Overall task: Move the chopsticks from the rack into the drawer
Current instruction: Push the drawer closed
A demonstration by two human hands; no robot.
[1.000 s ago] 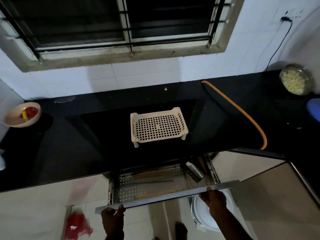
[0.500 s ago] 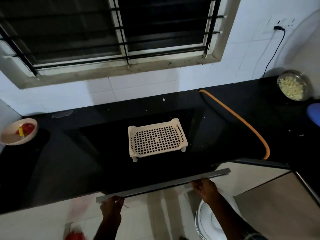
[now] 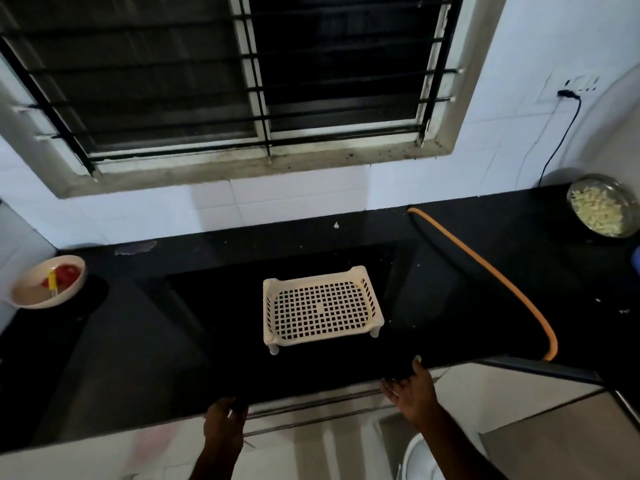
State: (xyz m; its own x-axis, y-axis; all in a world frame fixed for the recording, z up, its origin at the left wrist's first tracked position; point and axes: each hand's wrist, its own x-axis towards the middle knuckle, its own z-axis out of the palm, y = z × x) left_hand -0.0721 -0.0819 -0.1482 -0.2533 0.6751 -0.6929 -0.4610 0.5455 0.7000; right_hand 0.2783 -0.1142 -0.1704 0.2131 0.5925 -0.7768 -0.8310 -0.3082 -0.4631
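The cream perforated rack (image 3: 322, 308) stands on short legs in the middle of the black counter (image 3: 138, 341), with nothing lying on it. Below the counter edge the drawer front (image 3: 318, 405) sits flush and shut, so the chopsticks are hidden. My left hand (image 3: 223, 426) hovers at the counter's front edge, fingers loosely curled and holding nothing. My right hand (image 3: 412, 393) is spread open just right of it, fingers apart, close to the drawer's top strip.
An orange hose (image 3: 485, 275) curves across the counter at the right. A steel bowl of pale food (image 3: 601, 209) sits far right, a cream bowl with red pieces (image 3: 46, 285) far left. A barred window (image 3: 242, 81) fills the wall above. A white plate (image 3: 420, 459) shows below right.
The drawer, open with chopsticks inside a second ago, has been pushed fully shut. Both hands have let go of its front strip and lifted to the counter edge.
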